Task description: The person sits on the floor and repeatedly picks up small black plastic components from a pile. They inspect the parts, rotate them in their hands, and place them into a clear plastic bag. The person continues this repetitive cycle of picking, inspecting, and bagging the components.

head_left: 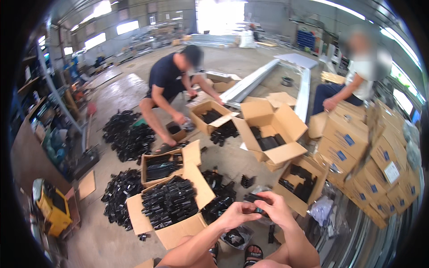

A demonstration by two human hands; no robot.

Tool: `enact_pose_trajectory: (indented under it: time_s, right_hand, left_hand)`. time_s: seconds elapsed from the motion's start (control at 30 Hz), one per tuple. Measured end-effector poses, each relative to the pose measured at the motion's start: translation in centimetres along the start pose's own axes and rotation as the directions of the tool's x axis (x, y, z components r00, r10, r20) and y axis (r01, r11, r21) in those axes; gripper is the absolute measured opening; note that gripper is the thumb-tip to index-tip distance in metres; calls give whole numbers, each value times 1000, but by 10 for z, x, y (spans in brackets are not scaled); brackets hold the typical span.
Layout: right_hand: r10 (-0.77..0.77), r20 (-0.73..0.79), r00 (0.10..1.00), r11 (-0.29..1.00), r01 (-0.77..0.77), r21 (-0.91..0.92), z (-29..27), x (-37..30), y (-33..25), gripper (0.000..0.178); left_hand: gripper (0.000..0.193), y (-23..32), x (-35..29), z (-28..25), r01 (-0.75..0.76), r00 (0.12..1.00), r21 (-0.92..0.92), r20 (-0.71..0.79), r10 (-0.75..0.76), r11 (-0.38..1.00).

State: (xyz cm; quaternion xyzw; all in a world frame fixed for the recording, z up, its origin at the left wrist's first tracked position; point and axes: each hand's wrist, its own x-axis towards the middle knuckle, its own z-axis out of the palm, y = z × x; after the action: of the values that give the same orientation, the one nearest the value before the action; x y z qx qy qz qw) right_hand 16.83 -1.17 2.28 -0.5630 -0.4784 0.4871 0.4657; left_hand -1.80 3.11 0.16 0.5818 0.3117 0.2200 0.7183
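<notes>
Black part [252, 198] in 2 hands [277, 208] near open carton [296, 203]

two bare forearms [298, 243], bare legs [203, 257], black open sandals [215, 253] on both feet, a wide dark strap [254, 256] over the right foot, pale letters across it, toes [253, 247] peeking out

From my end I see both my forearms come up bare from the lower edge: the left forearm [194, 244] slants up to the right, the right forearm [298, 239] leans up to the left. My left hand [237, 213] and right hand [278, 209] meet in front of me, fingers [264, 195] bent and drawn close in a pinching hold. My wrists stand apart, and below them my feet [254, 253] show at the bottom.
</notes>
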Motion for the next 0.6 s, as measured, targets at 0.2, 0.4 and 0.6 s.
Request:
enact_pose_trajectory:
  time_s: [0.2, 0.4, 0.6]
  right_hand:
    - [-31, 89, 996, 984, 46, -171, 2, 9, 5, 36]
    - [-217, 90, 972, 973, 208, 95, -18, 2, 9, 34]
    - [-242, 50, 969, 970, 243, -23, -8, -3, 2, 32]
  left_hand:
    - [23, -10, -3, -6, 30, 999, -109, 17, -28, 994]
    - [28, 6, 0, 4, 140, 990, -406, 81, -117, 903]
    - [26, 4, -5, -7, 104, 995, -515, 59, -86, 851]
